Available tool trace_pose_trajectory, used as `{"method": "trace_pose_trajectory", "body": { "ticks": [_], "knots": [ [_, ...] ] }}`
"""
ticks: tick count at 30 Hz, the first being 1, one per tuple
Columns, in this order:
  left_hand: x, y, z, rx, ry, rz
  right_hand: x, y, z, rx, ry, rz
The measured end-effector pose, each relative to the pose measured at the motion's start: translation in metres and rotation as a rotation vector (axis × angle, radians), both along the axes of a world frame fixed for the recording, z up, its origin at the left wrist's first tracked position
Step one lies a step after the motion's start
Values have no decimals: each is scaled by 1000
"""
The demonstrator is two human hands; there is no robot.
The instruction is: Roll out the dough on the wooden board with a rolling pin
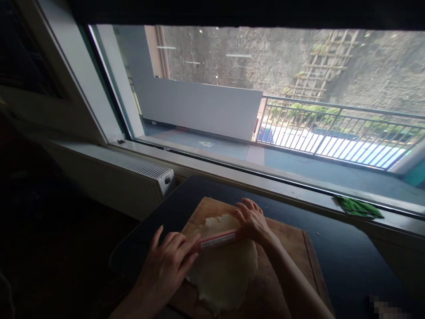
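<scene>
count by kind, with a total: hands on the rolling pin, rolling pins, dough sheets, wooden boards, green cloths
Left hand plus right hand: 2
Rolling pin: 1
Dough sheet: 1
Wooden board: 1
Green cloth: 1
Total: 6

No word, brand or number can be read. Between the left hand [166,257] and the right hand [252,219], the rolling pin [216,241] bears a pale, red-edged label [224,238] (any print on it is too blurred and dim). Well ahead of both hands, out past the sill [265,183], the bluish floor [227,148] carries a small white marking [206,144], partly triangular, otherwise illegible.
</scene>
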State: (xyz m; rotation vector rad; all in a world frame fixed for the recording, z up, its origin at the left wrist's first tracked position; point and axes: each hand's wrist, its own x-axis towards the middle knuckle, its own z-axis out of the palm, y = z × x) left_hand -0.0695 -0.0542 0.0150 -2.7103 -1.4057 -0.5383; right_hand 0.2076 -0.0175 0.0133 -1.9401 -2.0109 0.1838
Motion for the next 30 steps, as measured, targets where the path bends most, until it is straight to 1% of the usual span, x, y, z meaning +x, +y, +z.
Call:
{"method": "trace_pose_trajectory", "body": {
  "ticks": [3,5,7,10,12,14,19,23,26,28,30],
  "knots": [
    [1,-1,-1,0,3,1,6,-33,-13,72,-46,49],
    [4,-3,2,0,10,17,9,-41,-18,98,-55,36],
    [10,-5,6,-18,18,42,10,-30,-18,75,-31,-2],
    [21,-9,12,-65,20,77,8,8,-14,-31,15,-38],
    [26,-13,14,-77,16,97,6,28,-13,-82,17,-33],
    [30,-17,15,-79,19,119,7,37,-13,-98,9,-11],
    [37,-25,16,-86,37,194,15,30,-16,-56,-46,81],
    [41,-29,20,-134,33,207,13,38,-6,3,-133,124],
    [43,-30,26,-153,55,197,4,46,1,53,-91,126],
    [42,-29,29,-139,74,181,1,41,1,49,-47,104],
    [40,-27,31,-125,85,146,4,25,-4,35,-22,85]
  ]
}}
